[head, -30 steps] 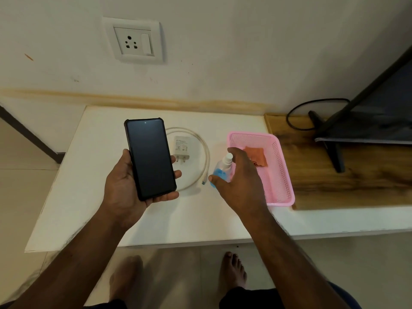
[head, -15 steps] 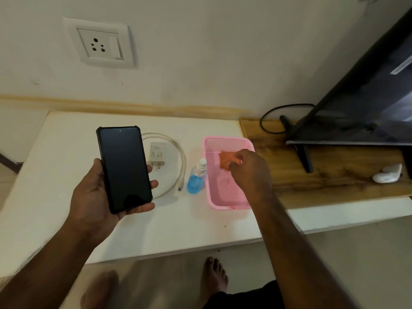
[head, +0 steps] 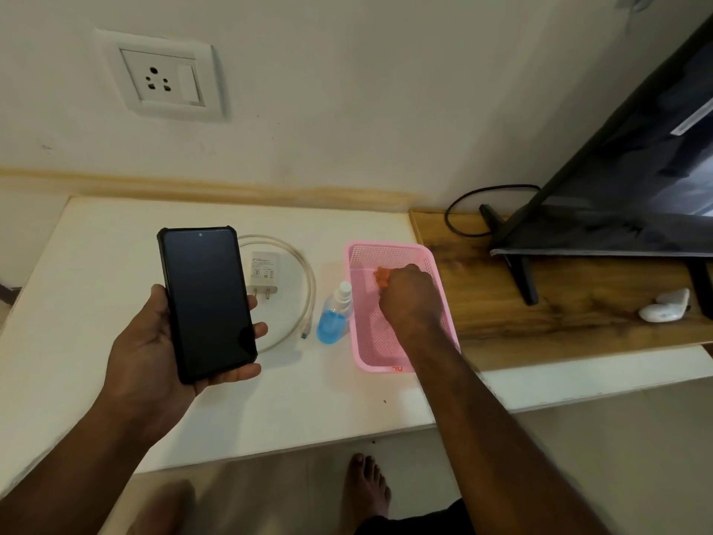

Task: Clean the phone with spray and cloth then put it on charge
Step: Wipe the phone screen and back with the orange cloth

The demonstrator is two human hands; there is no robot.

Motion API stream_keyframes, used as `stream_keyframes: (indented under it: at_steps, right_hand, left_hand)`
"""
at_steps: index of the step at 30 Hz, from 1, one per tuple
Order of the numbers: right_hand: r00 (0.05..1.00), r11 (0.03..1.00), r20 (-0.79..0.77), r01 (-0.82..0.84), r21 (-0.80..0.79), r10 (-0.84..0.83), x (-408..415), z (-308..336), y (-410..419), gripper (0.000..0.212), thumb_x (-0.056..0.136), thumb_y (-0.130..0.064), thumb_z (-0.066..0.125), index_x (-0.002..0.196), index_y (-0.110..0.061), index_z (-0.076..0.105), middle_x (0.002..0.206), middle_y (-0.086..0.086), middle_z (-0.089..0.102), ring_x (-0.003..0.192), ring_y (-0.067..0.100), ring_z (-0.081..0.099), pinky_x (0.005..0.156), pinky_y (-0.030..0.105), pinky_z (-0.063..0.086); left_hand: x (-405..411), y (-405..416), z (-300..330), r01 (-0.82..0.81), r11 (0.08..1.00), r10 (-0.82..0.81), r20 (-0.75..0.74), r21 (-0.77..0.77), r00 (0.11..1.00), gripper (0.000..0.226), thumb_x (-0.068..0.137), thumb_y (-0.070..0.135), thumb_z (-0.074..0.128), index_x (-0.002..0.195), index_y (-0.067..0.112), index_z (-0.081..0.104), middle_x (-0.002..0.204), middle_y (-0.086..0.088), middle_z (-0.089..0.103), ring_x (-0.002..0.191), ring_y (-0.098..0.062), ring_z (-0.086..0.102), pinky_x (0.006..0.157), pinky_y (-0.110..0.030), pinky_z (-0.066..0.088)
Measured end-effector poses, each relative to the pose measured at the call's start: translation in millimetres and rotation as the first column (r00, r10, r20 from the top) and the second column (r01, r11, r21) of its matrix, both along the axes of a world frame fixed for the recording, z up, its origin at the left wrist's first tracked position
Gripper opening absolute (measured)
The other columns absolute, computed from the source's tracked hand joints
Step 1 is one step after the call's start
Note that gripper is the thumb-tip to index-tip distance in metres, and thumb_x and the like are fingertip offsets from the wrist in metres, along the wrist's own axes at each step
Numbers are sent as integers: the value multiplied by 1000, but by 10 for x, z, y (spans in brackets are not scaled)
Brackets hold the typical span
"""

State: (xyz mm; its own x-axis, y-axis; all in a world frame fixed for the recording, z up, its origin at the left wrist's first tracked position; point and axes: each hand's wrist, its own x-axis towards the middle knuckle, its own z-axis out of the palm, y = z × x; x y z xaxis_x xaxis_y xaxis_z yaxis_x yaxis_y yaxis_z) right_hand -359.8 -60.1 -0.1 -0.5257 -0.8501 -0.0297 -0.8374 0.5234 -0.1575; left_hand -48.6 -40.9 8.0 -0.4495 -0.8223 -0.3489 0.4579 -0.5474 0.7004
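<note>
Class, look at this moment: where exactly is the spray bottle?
In the head view the spray bottle stands upright on the white table, just left of the pink basket and right of the charger cable, with neither hand on it.

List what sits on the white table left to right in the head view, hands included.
left hand holding phone → charger adapter → cable → spray bottle → pink basket, right hand on orange cloth

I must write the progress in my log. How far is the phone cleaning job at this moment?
Early stage. Done: the left hand holds the phone up, screen dark. In hand: the right hand closes on the orange cloth inside the pink basket. Left: wiping, while the spray bottle stands on the table, then charging; charger and cable lie unplugged.
</note>
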Motion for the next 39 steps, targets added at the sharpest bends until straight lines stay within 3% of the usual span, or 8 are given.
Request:
stream_keyframes:
  at_steps: [10, 14, 18, 22, 29, 34, 36, 39]
  right_hand:
    - [999, 995, -11, 49, -85, -50, -109, 50, -4, 17, 91, -20, 63, 105, -13, 71, 98, 5, 70, 79, 21, 67, 76, 33, 59]
    - [952, 939, 297, 165, -301, -72, -167, 443, 12, 16, 93, -27, 60, 86, -18, 71, 72, -2, 66, 63, 15, 62, 53, 27, 51]
    - [493, 791, 863, 482, -377, 111, -78, 1019, 201, 4, 92, -18, 65, 89, -17, 68, 86, 5, 73, 81, 23, 72, 66, 36, 61]
    - [-88, 830, 957, 523, -191, 276, 214, 1327, 376, 21, 92, -8, 61, 112, -5, 63, 95, 14, 74, 79, 24, 73, 63, 35, 57]
    - [-460, 909, 874, 412, 54, 157, 861, 1120, 559, 28, 87, -23, 64, 106, -3, 69, 94, 19, 72, 72, 26, 71, 62, 36, 58]
    - [-331, 918, 914, 385, -96, 235, 1175, 991, 423, 36, 71, -16, 78, 106, -10, 70, 105, 15, 73, 87, 26, 73, 66, 36, 58]
    - [-109, 896, 956, 391, -211, 272, 1210, 971, 359, 32, 77, -14, 75, 109, -11, 68, 107, 10, 74, 94, 26, 73, 69, 32, 58]
    - [446, 844, 847, 296, -446, 291, 1241, 969, 377, 17, 90, -19, 67, 104, -30, 69, 99, -11, 74, 93, 14, 71, 70, 18, 55]
  left_hand:
    - [-18, 1, 0, -6, 999, 7, -35, 32, 999, 59, 96, 69, 30, 135, 36, 60, 134, -15, 65, 115, -47, 64, 77, -71, 54]
    - [-19, -3, 27, -1, 1000, 3, -64, 28, 998, 59, 97, 67, 30, 136, 34, 58, 135, -16, 64, 116, -48, 63, 76, -72, 53]
    - [-11, -7, 60, -6, 1000, 9, -98, 24, 995, 58, 97, 66, 32, 137, 33, 58, 136, -17, 63, 117, -48, 62, 78, -73, 52]
    - [-4, 5, 107, -3, 1000, 6, -130, 22, 991, 57, 97, 65, 34, 138, 32, 57, 137, -18, 61, 118, -50, 61, 81, -75, 49]
    - [14, 37, 247, 4, 999, 4, -149, 52, 989, 59, 95, 59, 33, 129, 25, 66, 134, -21, 63, 117, -51, 61, 83, -73, 50]
    - [78, 38, 270, -2, 998, 8, -100, 63, 995, 65, 94, 58, 29, 127, 18, 68, 129, -23, 65, 111, -51, 64, 77, -67, 54]
    - [105, 38, 283, 23, 998, -18, -75, 64, 997, 66, 93, 59, 31, 129, 16, 66, 129, -24, 65, 108, -51, 65, 75, -64, 56]
    - [83, 56, 317, 104, 994, -103, -29, 27, 994, 71, 91, 68, 33, 131, 18, 64, 129, -25, 63, 107, -49, 65, 72, -61, 57]
